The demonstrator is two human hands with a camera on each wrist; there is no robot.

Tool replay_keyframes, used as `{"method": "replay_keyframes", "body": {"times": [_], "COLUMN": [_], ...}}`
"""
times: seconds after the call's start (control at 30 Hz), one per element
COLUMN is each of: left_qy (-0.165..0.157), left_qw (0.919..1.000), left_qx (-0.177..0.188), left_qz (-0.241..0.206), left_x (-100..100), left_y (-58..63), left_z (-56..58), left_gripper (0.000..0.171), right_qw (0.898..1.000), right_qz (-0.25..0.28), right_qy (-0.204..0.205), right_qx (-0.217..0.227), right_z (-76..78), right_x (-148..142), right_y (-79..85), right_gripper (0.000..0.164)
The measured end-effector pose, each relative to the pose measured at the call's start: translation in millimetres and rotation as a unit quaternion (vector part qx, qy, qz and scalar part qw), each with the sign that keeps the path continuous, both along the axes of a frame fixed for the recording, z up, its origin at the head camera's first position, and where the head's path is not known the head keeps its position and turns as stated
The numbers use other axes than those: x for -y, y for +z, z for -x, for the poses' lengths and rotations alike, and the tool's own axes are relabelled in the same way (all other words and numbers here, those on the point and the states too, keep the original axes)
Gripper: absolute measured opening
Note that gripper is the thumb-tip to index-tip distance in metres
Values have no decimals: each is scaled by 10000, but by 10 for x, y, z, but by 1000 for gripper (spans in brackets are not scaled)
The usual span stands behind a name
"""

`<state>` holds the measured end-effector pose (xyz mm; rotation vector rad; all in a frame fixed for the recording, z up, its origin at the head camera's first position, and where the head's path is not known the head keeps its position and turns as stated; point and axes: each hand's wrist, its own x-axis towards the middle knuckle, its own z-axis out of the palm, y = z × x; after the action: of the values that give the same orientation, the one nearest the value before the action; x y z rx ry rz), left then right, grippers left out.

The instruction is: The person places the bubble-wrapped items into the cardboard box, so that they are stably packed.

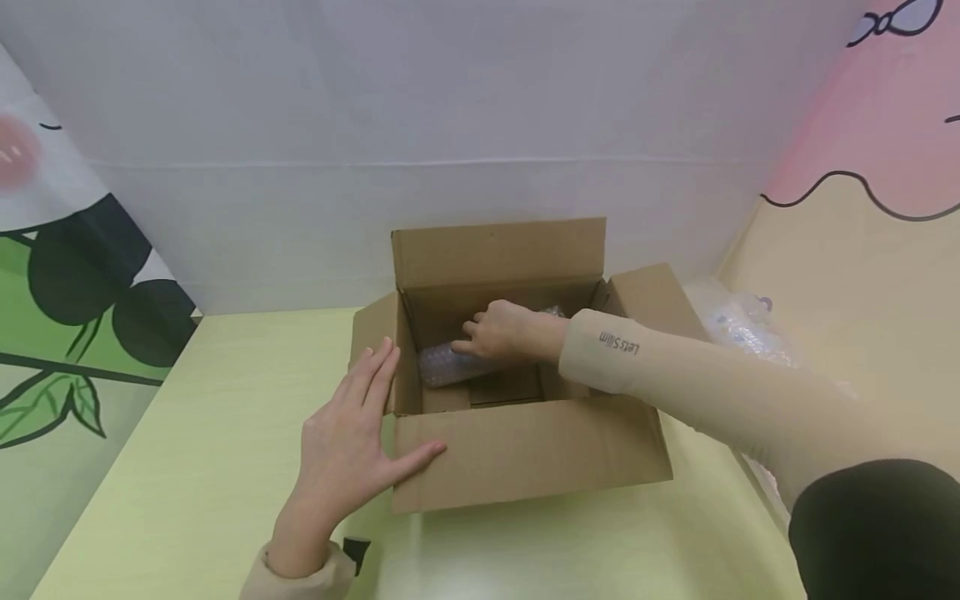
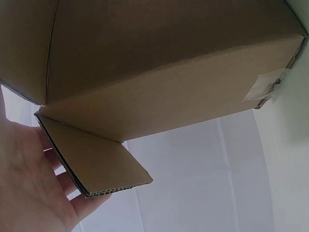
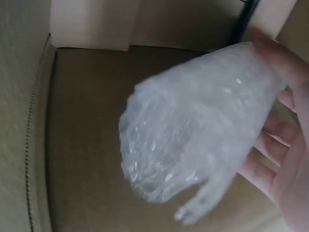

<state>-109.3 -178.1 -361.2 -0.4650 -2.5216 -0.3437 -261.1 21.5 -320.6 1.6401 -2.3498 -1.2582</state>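
An open cardboard box (image 1: 532, 458) stands on the table with its flaps folded outward. Inside, my right hand (image 1: 510, 333) grips a bubble-wrapped bundle (image 1: 446, 365) of roundish, long shape. The right wrist view shows thumb and fingers round one end of this bundle (image 3: 193, 116), whose loose wrap end hangs over the box floor. What the wrap encloses is hidden. My left hand (image 1: 345, 450) rests at the box's left side, fingers extended along the left flap and thumb over the front flap. In the left wrist view, its fingers pass behind the side flap (image 2: 96, 157).
Clear plastic packaging (image 1: 750, 329) lies right of the box, partly behind my right sleeve. A white cloth (image 1: 480, 108) hangs behind the pale yellow table (image 1: 247, 392). Printed panels stand at both sides. Clear tape (image 2: 263, 87) shows at the box's lower edge.
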Motion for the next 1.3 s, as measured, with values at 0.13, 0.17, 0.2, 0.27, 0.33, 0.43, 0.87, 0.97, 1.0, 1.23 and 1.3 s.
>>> {"method": "replay_keyframes", "body": {"times": [0.13, 0.17, 0.2, 0.27, 0.33, 0.43, 0.87, 0.97, 1.0, 1.23, 1.3], "left_qy": [26, 31, 37, 40, 33, 11, -47, -56, -57, -30, -21], "left_qw": [10000, 10000, 10000, 10000, 10000, 10000, 9999, 9999, 9998, 9999, 10000], "left_qx": [31, 31, 33, 36, 13, -43, -118, -148, -162, -99, -60], "left_qz": [4, 4, 7, 9, 15, 11, 37, 40, 45, 58, 54], "left_x": [0, 0, 1, 4, 6, 10, -3, -7, -8, -2, 0], "left_y": [-5, -6, -7, -9, -9, -7, -8, -5, -4, 1, 1], "left_z": [-9, -10, -12, -15, -19, -26, -15, -10, -9, -4, -5], "left_gripper": [109, 109, 110, 110, 110, 109, 109, 109, 109, 109, 109], "right_qw": [9990, 9983, 9974, 9959, 9942, 9911, 9953, 9958, 9956, 9928, 9916], "right_qz": [-89, -116, -148, -164, -158, -99, -149, -155, -167, -245, -291], "right_qy": [334, 433, 527, 677, 810, 995, 692, 627, 624, 763, 814], "right_qx": [-293, -379, -469, -581, -695, -875, -659, -657, -674, -890, -957], "right_z": [12, 18, 22, 30, 36, 38, 41, 46, 46, 31, 25], "right_x": [-40, -49, -57, -72, -85, -101, -121, -120, -118, -86, -76], "right_y": [-108, -135, -160, -203, -243, -281, -335, -344, -348, -398, -409], "right_gripper": [52, 53, 53, 52, 50, 47, 54, 56, 54, 42, 40]}}
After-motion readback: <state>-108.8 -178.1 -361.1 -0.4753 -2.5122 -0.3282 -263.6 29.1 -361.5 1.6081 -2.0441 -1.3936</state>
